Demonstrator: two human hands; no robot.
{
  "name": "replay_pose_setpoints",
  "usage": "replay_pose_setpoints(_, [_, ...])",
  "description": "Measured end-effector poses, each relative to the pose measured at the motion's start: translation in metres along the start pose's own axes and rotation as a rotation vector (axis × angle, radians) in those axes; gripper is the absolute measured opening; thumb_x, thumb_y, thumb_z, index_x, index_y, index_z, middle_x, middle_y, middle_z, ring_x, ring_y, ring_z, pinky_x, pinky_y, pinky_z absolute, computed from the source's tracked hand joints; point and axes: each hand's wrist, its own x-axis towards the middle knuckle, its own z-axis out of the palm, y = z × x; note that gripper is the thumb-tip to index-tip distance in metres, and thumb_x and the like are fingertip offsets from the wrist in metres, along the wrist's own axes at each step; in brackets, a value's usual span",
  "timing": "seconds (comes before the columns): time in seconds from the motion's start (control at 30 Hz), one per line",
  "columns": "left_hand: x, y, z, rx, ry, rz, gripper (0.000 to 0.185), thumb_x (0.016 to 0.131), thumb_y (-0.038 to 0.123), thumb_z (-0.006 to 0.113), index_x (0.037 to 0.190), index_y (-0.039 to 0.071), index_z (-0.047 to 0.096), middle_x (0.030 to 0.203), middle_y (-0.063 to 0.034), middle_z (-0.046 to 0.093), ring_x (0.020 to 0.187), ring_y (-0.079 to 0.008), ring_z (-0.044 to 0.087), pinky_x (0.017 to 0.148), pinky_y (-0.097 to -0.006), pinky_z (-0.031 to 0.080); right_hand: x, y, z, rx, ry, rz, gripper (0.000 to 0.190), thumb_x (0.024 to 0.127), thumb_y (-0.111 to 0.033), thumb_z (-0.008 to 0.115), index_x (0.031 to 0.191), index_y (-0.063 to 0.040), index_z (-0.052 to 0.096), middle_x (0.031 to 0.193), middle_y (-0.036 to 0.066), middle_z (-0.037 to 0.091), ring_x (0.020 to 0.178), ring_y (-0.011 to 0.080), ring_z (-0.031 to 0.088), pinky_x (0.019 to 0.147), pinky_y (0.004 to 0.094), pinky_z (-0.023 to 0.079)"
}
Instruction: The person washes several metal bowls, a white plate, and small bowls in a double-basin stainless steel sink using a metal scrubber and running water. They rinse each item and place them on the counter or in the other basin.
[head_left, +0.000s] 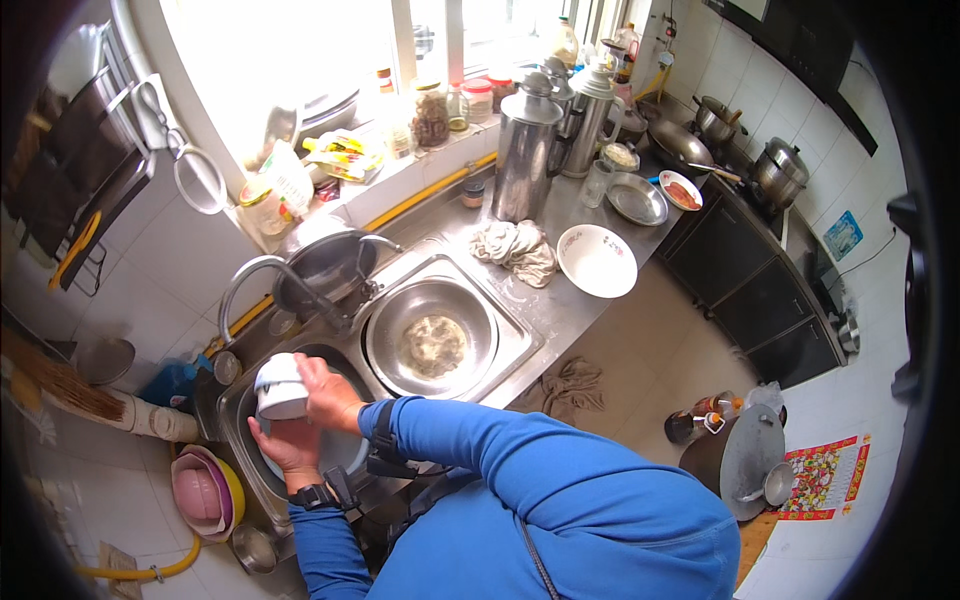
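Over the left sink basin, my right hand (330, 394) grips a small stack of white bowls (282, 386) from the right side. My left hand (289, 448) supports the stack from below; some of its fingers are hidden by the bowls. Beneath both hands is the left basin (251, 480), with a grey-blue tub (349, 446) partly visible in it. A steel basin (382, 315) with cloudy liquid at its bottom sits in the right sink. The curved faucet (262, 262) rises behind the left basin.
A crumpled cloth (517, 251) and a large white bowl (598, 261) rest on the steel counter, near a tall metal thermos (525, 150). A wok (322, 266) leans behind the sink. Stacked plastic basins (202, 491) hang at left. Another cloth (566, 386) is low beside the counter.
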Motion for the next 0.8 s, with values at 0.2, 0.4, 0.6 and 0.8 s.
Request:
replay_pose_setpoints(0.2, [0.000,-0.054,0.017,0.548,-0.001,-0.126,0.057,0.093,0.043,0.054,0.138,0.009,0.048,0.132,-0.0108,0.058,0.110,-0.0316,0.064,0.081,-0.0469,0.057,-0.018,0.064,-0.105,0.881,0.109,0.594,0.033,0.084,-0.006,0.050,0.116,-0.001,0.056,0.100,0.019,0.066,0.085,0.0319,0.069,0.051,0.0423,0.058])
replay_pose_setpoints(0.4, [0.003,-0.094,-0.005,0.780,0.304,-0.250,0.040,0.092,0.030,0.058,0.126,0.009,0.056,0.116,-0.0094,0.064,0.101,-0.0291,0.066,0.070,-0.0412,0.058,-0.072,0.117,-0.301,0.782,0.224,0.636,0.036,0.082,-0.002,0.053,0.118,0.002,0.055,0.094,0.018,0.065,0.069,0.0283,0.070,0.048,0.0395,0.060])
replay_pose_setpoints(0.6, [0.014,-0.106,-0.028,0.823,0.513,-0.261,0.028,0.093,0.033,0.058,0.111,0.012,0.061,0.103,-0.0047,0.067,0.089,-0.0240,0.067,0.067,-0.0402,0.055,-0.127,0.180,-0.458,0.613,0.565,0.704,0.041,0.082,-0.003,0.050,0.123,0.000,0.056,0.087,0.017,0.068,0.054,0.0268,0.067,0.041,0.0355,0.055])
replay_pose_setpoints(0.8, [0.027,-0.122,-0.012,0.837,0.458,-0.235,0.027,0.093,0.027,0.059,0.114,0.009,0.060,0.102,-0.0067,0.067,0.088,-0.0234,0.067,0.066,-0.0385,0.055,-0.140,0.231,-0.516,0.525,0.697,0.951,0.044,0.083,-0.004,0.044,0.125,0.000,0.055,0.097,0.017,0.067,0.059,0.0271,0.065,0.049,0.0358,0.056])
